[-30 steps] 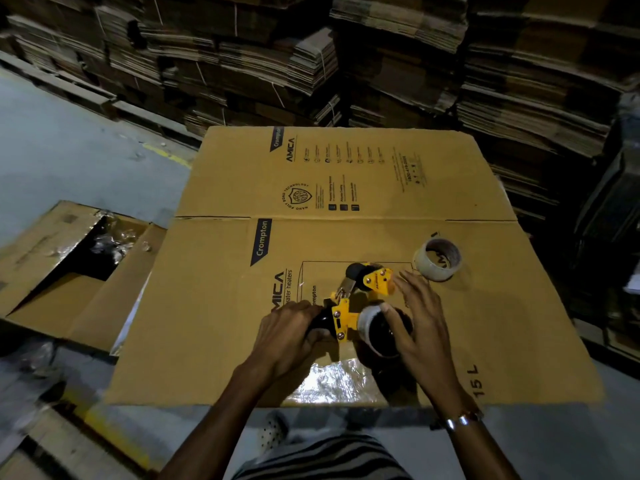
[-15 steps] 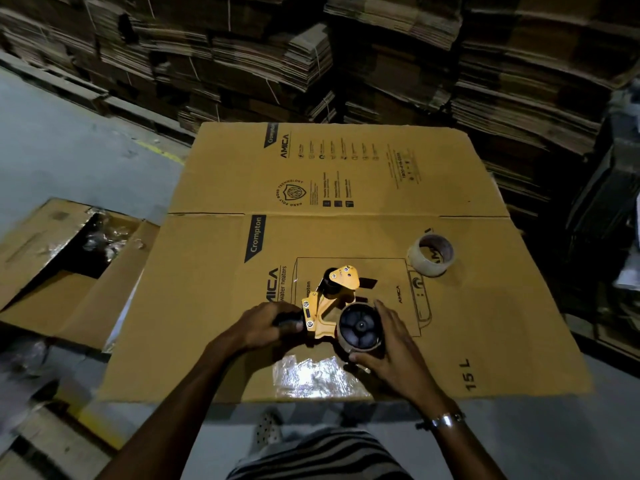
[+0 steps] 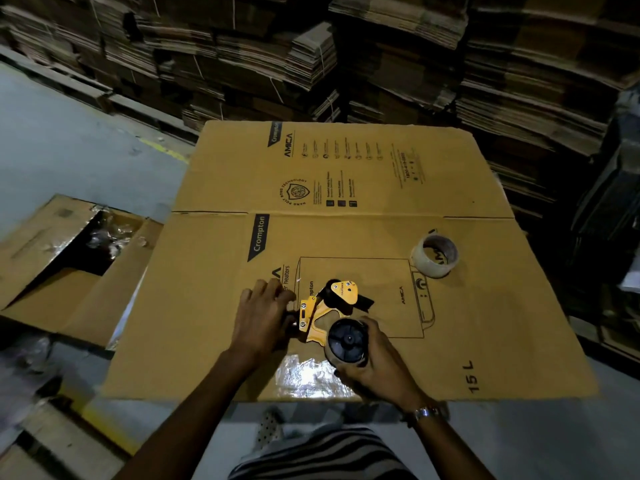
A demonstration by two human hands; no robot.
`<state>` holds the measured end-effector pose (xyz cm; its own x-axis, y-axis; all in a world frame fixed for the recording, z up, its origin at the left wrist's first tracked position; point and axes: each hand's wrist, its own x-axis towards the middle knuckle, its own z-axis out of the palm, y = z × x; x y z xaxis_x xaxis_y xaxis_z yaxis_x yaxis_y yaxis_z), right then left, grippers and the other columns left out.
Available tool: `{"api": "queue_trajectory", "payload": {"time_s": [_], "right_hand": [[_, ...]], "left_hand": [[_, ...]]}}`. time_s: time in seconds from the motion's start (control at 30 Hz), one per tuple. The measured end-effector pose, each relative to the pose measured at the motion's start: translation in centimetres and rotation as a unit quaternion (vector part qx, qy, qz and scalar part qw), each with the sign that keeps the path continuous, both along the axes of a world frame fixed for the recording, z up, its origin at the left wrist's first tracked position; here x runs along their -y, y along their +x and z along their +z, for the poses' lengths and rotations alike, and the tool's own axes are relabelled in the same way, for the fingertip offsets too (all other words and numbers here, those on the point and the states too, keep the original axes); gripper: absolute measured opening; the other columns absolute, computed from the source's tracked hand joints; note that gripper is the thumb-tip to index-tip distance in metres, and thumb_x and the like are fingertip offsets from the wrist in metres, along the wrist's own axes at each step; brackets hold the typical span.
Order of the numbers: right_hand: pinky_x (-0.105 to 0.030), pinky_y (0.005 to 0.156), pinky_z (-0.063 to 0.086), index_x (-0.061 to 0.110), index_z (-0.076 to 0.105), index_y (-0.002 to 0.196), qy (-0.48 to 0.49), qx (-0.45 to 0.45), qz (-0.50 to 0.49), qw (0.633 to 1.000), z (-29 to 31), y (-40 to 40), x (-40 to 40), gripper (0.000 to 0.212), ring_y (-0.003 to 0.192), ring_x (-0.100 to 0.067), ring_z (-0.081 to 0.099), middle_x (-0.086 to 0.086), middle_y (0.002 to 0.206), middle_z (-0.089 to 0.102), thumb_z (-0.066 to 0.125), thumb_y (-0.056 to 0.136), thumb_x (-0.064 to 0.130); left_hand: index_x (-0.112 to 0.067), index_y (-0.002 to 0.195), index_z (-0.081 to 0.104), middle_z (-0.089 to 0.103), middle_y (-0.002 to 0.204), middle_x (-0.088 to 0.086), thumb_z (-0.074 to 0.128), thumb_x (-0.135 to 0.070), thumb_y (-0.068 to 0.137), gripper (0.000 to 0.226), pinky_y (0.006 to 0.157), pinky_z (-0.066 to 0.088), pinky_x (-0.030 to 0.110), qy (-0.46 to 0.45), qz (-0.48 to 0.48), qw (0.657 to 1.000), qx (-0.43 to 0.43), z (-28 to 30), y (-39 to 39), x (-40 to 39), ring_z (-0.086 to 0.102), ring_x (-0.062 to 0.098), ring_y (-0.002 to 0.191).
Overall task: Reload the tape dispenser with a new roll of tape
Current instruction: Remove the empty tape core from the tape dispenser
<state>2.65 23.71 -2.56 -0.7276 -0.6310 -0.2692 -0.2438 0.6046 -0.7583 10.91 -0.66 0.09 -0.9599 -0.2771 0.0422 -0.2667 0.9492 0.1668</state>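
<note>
A yellow and black tape dispenser lies on its side on a flattened cardboard box. My left hand covers its handle end, fingers spread over it. My right hand wraps around a roll of tape sitting on the dispenser's black hub, near the box's front edge. A second, nearly used-up roll of clear tape stands apart on the cardboard, up and to the right of the dispenser.
An open carton with shiny wrapping inside sits on the floor to the left. Tall stacks of flattened cardboard fill the background and right side. Grey floor lies at the left.
The dispenser has been turned flat so the hub faces up. My right hand slid down around the roll on the hub, and my left hand shifted over the handle.
</note>
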Motion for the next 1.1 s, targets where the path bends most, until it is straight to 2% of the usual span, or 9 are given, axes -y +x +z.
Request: {"api": "queue_trajectory", "payload": {"time_s": [0.07, 0.13, 0.27, 0.37, 0.5, 0.6, 0.77, 0.9, 1.1], "right_hand": [[-0.03, 0.106, 0.046, 0.033, 0.025, 0.153, 0.015, -0.001, 0.001, 1.0, -0.2, 0.1, 0.0, 0.102, 0.134, -0.017, 0.048, 0.003, 0.148, 0.045, 0.085, 0.072, 0.049], [-0.031, 0.108, 0.044, 0.028, 0.018, 0.159, 0.026, -0.006, 0.005, 1.0, -0.4, 0.1, 0.2, 0.112, 0.138, -0.019, 0.042, 0.0, 0.152, 0.04, 0.086, 0.072, 0.047], [-0.025, 0.098, 0.045, 0.026, 0.027, 0.154, 0.033, -0.037, 0.02, 0.999, -1.0, -0.1, 0.6, 0.098, 0.132, -0.018, 0.043, 0.004, 0.146, 0.044, 0.077, 0.075, 0.055], [-0.024, 0.091, 0.045, 0.028, 0.036, 0.145, 0.022, -0.054, 0.025, 0.998, -0.8, -0.2, 0.7, 0.087, 0.124, -0.016, 0.047, 0.008, 0.139, 0.049, 0.079, 0.072, 0.05], [-0.029, 0.094, 0.049, 0.032, 0.035, 0.145, 0.025, -0.056, 0.055, 0.997, -0.5, -0.1, 0.7, 0.086, 0.123, -0.011, 0.048, 0.011, 0.14, 0.048, 0.077, 0.075, 0.056], [-0.033, 0.098, 0.05, 0.034, 0.033, 0.145, 0.023, -0.039, 0.098, 0.994, -0.3, 0.0, 1.0, 0.087, 0.127, -0.013, 0.051, 0.01, 0.14, 0.049, 0.077, 0.074, 0.055], [-0.038, 0.098, 0.051, 0.038, 0.037, 0.14, 0.006, -0.061, 0.131, 0.99, 0.4, -0.3, 1.6, 0.08, 0.127, -0.013, 0.05, 0.014, 0.14, 0.05, 0.078, 0.073, 0.05], [-0.036, 0.097, 0.051, 0.037, 0.039, 0.137, -0.013, -0.081, 0.136, 0.987, 1.0, -1.1, 1.9, 0.076, 0.125, -0.012, 0.05, 0.013, 0.137, 0.051, 0.079, 0.073, 0.049], [-0.036, 0.096, 0.052, 0.039, 0.045, 0.13, -0.061, -0.039, 0.065, 0.995, 1.3, -1.2, 2.7, 0.072, 0.119, -0.006, 0.053, 0.017, 0.128, 0.054, 0.081, 0.069, 0.043]], "left_hand": [[-0.014, 0.094, 0.067, 0.064, 0.093, 0.006, 0.076, -0.02, 0.083, 0.016, 0.065, 0.05, 0.038, 0.05, -0.008, 0.991, -0.126, 0.2, 1.2, -3.3, 0.058, 0.023, 0.081], [-0.017, 0.096, 0.063, 0.061, 0.094, 0.001, 0.058, -0.023, 0.091, 0.009, 0.068, 0.045, 0.031, 0.134, -0.041, 0.98, -0.141, -0.1, 2.3, -6.3, 0.051, 0.015, 0.081], [-0.019, 0.144, 0.047, 0.05, 0.14, -0.004, 0.06, -0.037, 0.093, 0.056, 0.097, 0.035, 0.018, 0.308, -0.008, 0.95, -0.048, -3.0, 3.7, -9.2, 0.049, 0.015, 0.125], [-0.03, 0.153, 0.026, 0.031, 0.155, -0.018, 0.06, -0.055, 0.086, 0.08, 0.11, 0.027, 0.014, 0.42, -0.005, 0.906, -0.04, -3.7, 3.1, -9.3, 0.033, 0.006, 0.145], [-0.029, 0.16, 0.02, 0.035, 0.162, -0.013, 0.078, -0.057, 0.081, 0.102, 0.12, 0.035, 0.042, 0.507, -0.018, 0.862, -0.001, -5.1, 2.5, -7.8, 0.034, 0.009, 0.149], [-0.033, 0.159, 0.021, 0.037, 0.161, -0.011, 0.086, -0.048, 0.074, 0.108, 0.118, 0.037, 0.047, 0.508, -0.044, 0.86, 0.022, -5.5, 2.9, -6.3, 0.037, 0.011, 0.148], [-0.062, 0.147, 0.022, 0.037, 0.153, -0.03, 0.091, -0.037, 0.071, 0.105, 0.115, 0.038, 0.028, 0.472, -0.059, 0.88, 0.012, -5.1, 2.9, -5.9, 0.039, -0.001, 0.142], [-0.057, 0.15, 0.019, 0.037, 0.158, -0.016, 0.089, -0.058, 0.066, 0.109, 0.117, 0.039, 0.043, 0.468, -0.029, 0.883, 0.005, -5.5, 2.6, -6.5, 0.038, 0.007, 0.145], [-0.048, 0.152, 0.023, 0.044, 0.153, -0.016, 0.087, -0.063, 0.067, 0.107, 0.115, 0.041, 0.04, 0.437, 0.056, 0.897, -0.029, -4.8, 0.8, -7.8, 0.044, 0.007, 0.141]]}}
